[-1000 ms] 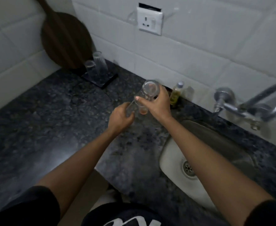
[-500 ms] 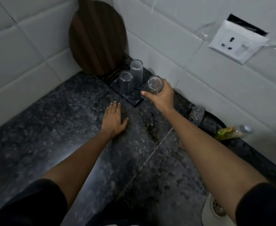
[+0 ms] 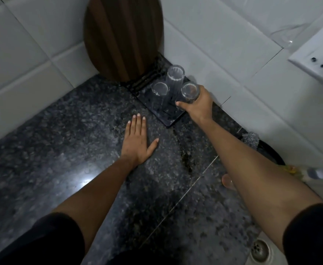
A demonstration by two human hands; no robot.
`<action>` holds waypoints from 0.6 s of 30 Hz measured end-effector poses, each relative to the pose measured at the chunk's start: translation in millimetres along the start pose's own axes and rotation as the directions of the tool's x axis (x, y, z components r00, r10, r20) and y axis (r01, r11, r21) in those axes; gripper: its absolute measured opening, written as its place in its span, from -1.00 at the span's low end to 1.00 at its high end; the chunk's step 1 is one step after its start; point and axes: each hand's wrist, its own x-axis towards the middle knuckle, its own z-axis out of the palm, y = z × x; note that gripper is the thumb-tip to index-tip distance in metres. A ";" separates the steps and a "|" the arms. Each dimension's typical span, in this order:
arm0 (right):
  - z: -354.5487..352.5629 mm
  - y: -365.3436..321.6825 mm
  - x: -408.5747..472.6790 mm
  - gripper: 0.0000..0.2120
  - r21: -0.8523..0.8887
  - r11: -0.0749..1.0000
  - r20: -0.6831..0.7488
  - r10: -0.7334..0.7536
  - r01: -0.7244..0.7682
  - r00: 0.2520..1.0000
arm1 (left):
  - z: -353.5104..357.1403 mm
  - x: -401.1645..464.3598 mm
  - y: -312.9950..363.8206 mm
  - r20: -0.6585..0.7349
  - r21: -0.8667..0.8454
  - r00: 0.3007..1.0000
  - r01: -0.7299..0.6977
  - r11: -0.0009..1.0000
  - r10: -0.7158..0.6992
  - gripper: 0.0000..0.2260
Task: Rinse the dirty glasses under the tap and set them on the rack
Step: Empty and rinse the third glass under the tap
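Note:
My right hand grips a clear glass upside down over the right side of the dark rack in the counter's back corner. Whether its rim touches the rack I cannot tell. Two more clear glasses stand inverted on the rack: a tall ribbed glass at the back and a shorter glass to its left. My left hand lies flat and empty on the dark granite counter, in front of the rack. Another glass with a pinkish tint shows partly behind my right forearm.
A round wooden board leans against the tiled wall behind the rack. A wall socket sits at upper right. A scrubber, a dark dish and a small bottle lie along the right wall. The sink drain is at lower right.
My right hand carried the glass from near the sink leftward to the rack and lowered it beside the other two. My left hand let go of the glass and settled flat on the counter.

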 end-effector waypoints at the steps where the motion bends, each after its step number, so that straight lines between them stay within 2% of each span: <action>1: 1.1 0.4 0.3 -0.27 -0.004 1.000 0.002 0.004 -0.004 1.000 | -0.2 0.1 0.3 0.002 0.002 1.000 0.001 1.000 -0.002 -0.12; 15: 6.7 2.3 7.8 -0.24 -0.054 0.998 0.026 0.018 -0.017 1.000 | 1.6 1.6 -0.3 0.004 0.031 1.000 0.010 0.999 -0.010 -0.12; 18: 8.8 7.3 8.7 -0.17 -0.043 0.999 0.039 0.028 -0.026 0.999 | 1.9 1.7 -0.5 0.001 0.028 1.000 0.009 1.000 -0.009 -0.12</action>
